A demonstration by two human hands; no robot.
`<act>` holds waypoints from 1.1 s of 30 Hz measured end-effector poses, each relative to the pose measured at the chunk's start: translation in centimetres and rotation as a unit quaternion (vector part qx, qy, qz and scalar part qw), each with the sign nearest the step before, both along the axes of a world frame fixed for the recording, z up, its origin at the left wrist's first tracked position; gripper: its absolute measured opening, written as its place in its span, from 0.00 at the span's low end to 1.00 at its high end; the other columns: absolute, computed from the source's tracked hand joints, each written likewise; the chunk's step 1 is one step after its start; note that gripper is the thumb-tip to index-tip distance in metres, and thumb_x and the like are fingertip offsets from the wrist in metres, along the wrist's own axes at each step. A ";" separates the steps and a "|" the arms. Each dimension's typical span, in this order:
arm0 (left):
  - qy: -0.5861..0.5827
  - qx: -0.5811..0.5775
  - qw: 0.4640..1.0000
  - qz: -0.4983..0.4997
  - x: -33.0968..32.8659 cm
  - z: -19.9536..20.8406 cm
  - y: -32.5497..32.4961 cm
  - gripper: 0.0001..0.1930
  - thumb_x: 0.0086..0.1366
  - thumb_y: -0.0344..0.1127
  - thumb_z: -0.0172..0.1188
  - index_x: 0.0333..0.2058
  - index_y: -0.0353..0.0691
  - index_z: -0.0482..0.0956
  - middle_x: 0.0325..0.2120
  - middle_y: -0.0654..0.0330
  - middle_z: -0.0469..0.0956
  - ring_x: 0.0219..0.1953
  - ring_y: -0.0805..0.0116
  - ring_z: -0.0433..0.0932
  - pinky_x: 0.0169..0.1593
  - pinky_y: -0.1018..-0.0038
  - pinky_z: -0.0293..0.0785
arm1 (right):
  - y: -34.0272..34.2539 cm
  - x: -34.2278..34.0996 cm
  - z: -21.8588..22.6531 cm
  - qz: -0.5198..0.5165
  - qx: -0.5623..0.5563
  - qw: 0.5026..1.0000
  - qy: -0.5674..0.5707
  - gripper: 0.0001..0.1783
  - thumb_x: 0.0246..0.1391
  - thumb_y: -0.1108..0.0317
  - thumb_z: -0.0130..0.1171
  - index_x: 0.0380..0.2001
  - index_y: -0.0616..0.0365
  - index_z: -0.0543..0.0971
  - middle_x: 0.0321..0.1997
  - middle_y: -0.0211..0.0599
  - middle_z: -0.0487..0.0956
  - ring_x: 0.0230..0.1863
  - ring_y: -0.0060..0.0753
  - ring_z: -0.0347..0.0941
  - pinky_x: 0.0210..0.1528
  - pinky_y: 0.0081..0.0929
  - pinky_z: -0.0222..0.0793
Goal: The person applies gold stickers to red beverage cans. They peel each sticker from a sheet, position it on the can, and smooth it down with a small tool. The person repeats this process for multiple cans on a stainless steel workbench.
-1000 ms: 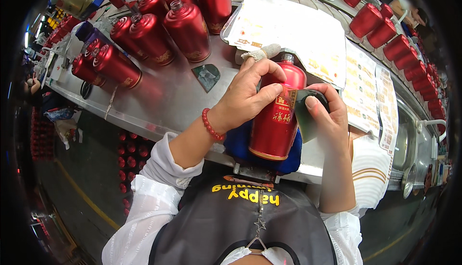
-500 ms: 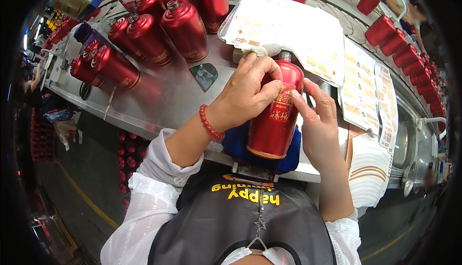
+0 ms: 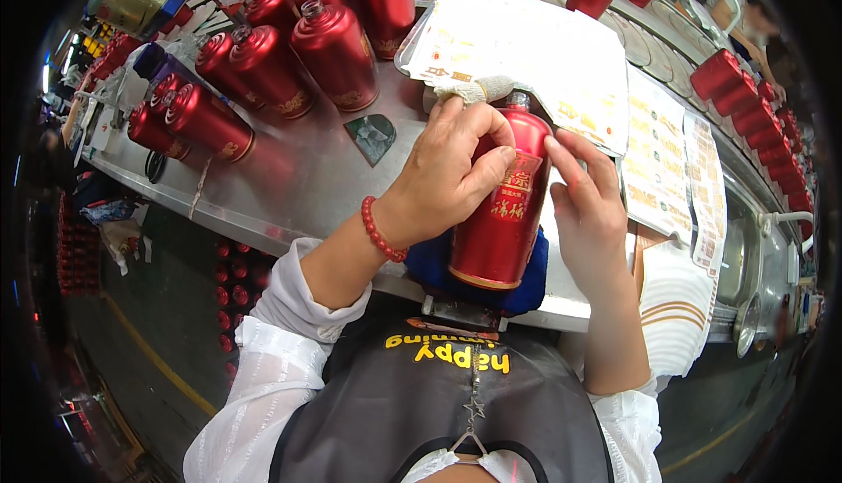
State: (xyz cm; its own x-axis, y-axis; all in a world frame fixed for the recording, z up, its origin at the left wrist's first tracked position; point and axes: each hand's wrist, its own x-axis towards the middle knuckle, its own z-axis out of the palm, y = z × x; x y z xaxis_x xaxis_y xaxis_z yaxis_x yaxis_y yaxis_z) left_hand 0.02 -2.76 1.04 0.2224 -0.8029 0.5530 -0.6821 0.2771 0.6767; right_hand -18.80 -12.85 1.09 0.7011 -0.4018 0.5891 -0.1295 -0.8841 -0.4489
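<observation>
A glossy red bottle (image 3: pixel 491 250) with a bare glass neck lies tilted on a blue cloth (image 3: pixel 531 286), its base toward me. Gold characters and a small red and gold label (image 3: pixel 523 176) show on its front. My left hand (image 3: pixel 452 163), with a red bead bracelet at the wrist, rests over the bottle's upper left. Its thumb and forefinger pinch at the label's upper left edge. At the bottle's right shoulder, my right hand (image 3: pixel 592 198) has its fingers apart, a fingertip touching the side. A white wrapped piece (image 3: pixel 478 91) sits beside the neck.
Several red bottles (image 3: pixel 333 57) stand at the left on the steel table (image 3: pixel 254 193). White label sheets (image 3: pixel 526 44) lie behind the work, with more sheets (image 3: pixel 658 163) at the right. A conveyor (image 3: pixel 649 53) carrying red bottles curves behind. A dark green plate (image 3: pixel 372 137) lies left of my hand.
My right hand has moved from the label up to the bottle's right shoulder, its thumb drawing off the front. My left hand stays put. Bottles on the conveyor have shifted rightward.
</observation>
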 end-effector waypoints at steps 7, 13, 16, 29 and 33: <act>0.036 -0.012 0.999 0.008 -0.3 0.0 0.4 0.06 0.68 0.31 0.58 0.40 0.36 0.76 0.35 0.59 0.76 0.43 0.63 0.73 0.51 0.69 0.67 | -1.1 1.8 1.2 0.024 0.082 0.996 0.014 0.05 0.57 0.76 0.65 0.35 0.60 0.79 0.53 0.44 0.75 0.44 0.33 0.76 0.39 0.26 0.75; 0.231 -0.017 0.973 -0.004 -1.8 -3.1 1.2 0.19 0.66 0.39 0.63 0.49 0.36 0.69 0.44 0.55 0.71 0.51 0.63 0.68 0.59 0.68 0.63 | -0.9 2.1 1.5 0.027 0.102 0.994 0.009 0.04 0.59 0.73 0.64 0.34 0.60 0.78 0.53 0.43 0.75 0.46 0.34 0.75 0.40 0.26 0.74; 0.219 -0.016 0.976 -0.002 -2.2 -4.4 1.0 0.27 0.63 0.42 0.67 0.52 0.35 0.65 0.49 0.50 0.66 0.53 0.58 0.66 0.61 0.66 0.62 | -0.8 2.3 1.4 0.024 0.107 0.994 -0.007 0.06 0.54 0.75 0.65 0.34 0.60 0.78 0.49 0.44 0.76 0.46 0.41 0.75 0.40 0.31 0.73; 0.295 0.001 0.955 -0.027 -2.7 -4.3 1.2 0.26 0.65 0.39 0.65 0.54 0.34 0.63 0.50 0.50 0.65 0.56 0.60 0.65 0.64 0.66 0.60 | -0.8 1.6 1.0 -0.018 -0.014 0.997 -0.074 0.18 0.53 0.83 0.59 0.47 0.58 0.81 0.53 0.47 0.74 0.50 0.44 0.74 0.41 0.30 0.74; 0.265 0.008 0.964 -0.017 -2.6 -4.3 1.4 0.27 0.65 0.41 0.65 0.55 0.34 0.63 0.51 0.49 0.64 0.56 0.58 0.64 0.64 0.65 0.59 | 1.5 -1.0 -1.2 0.035 -0.084 0.996 -0.002 0.28 0.44 0.85 0.63 0.50 0.54 0.83 0.59 0.47 0.72 0.57 0.50 0.70 0.58 0.41 0.68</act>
State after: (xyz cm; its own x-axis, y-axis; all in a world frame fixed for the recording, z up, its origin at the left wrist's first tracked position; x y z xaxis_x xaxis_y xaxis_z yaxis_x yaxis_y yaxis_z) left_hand -2.57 -1.33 -3.28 0.4441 -0.8218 0.3570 -0.2303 0.2804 0.9319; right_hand -19.80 -11.38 -0.12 0.7217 -0.2485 0.6461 -0.0645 -0.9534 -0.2947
